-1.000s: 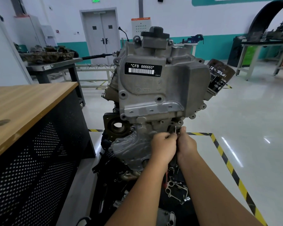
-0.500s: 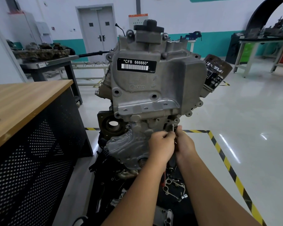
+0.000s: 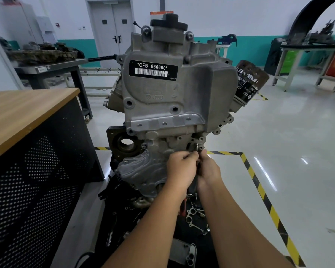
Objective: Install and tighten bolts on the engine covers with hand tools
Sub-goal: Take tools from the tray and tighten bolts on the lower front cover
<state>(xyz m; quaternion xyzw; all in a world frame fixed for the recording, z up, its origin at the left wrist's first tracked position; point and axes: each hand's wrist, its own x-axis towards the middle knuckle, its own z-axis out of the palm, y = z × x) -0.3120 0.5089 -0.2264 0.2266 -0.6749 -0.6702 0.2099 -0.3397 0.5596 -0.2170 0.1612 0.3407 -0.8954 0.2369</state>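
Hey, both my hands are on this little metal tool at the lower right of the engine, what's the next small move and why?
Probably seat the tool squarely in the bolt hole beside its tip, since left hand and right hand pinch it together, upright, just off that flange.

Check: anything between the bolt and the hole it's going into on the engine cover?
Nothing visible. Both hands, left hand and right hand, pinch the bolt right at the bracket; the exact hole isn't clear.
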